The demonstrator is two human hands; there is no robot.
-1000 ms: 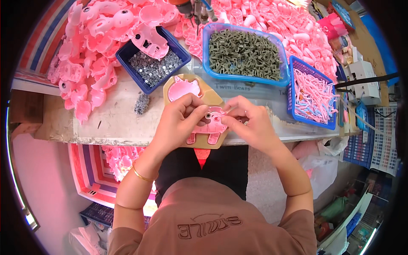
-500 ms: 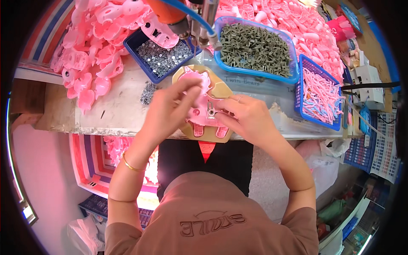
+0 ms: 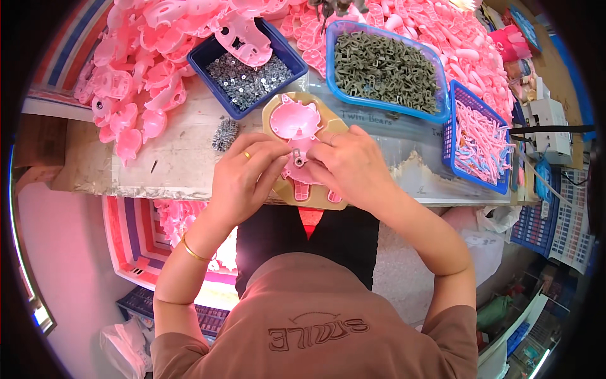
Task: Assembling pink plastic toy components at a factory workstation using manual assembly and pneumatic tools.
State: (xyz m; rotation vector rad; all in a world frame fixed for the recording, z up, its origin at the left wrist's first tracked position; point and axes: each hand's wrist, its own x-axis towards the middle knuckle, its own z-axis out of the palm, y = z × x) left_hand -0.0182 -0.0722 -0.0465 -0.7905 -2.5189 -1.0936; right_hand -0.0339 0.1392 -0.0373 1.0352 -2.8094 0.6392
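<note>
A pink bear-shaped plastic shell point(image 3: 295, 120) lies in a tan holder point(image 3: 332, 123) at the table's front edge, hollow side up. On its body sits a small metal-grey looped piece point(image 3: 297, 153) with a dark round hole at its lower end. My left hand point(image 3: 243, 172) is closed, its fingertips pressed together at the left side of that piece. From the right, my right hand point(image 3: 355, 165) bends over the shell with closed fingers, their tips close to the same piece. Whatever either hand pinches is hidden by the fingers.
A dark blue bin point(image 3: 243, 110) of small metal parts stands behind, a pink shell leaning in it. Right of it are a blue tub point(image 3: 385, 108) of grey-green clips and a blue basket point(image 3: 449, 136) of pink strips. Pink shells point(image 3: 154, 95) heap at the back left.
My left hand has lowered from the shell's head to the looped piece, uncovering the head. My right hand has shifted slightly left. The orange-bodied tool overhead has left the view.
</note>
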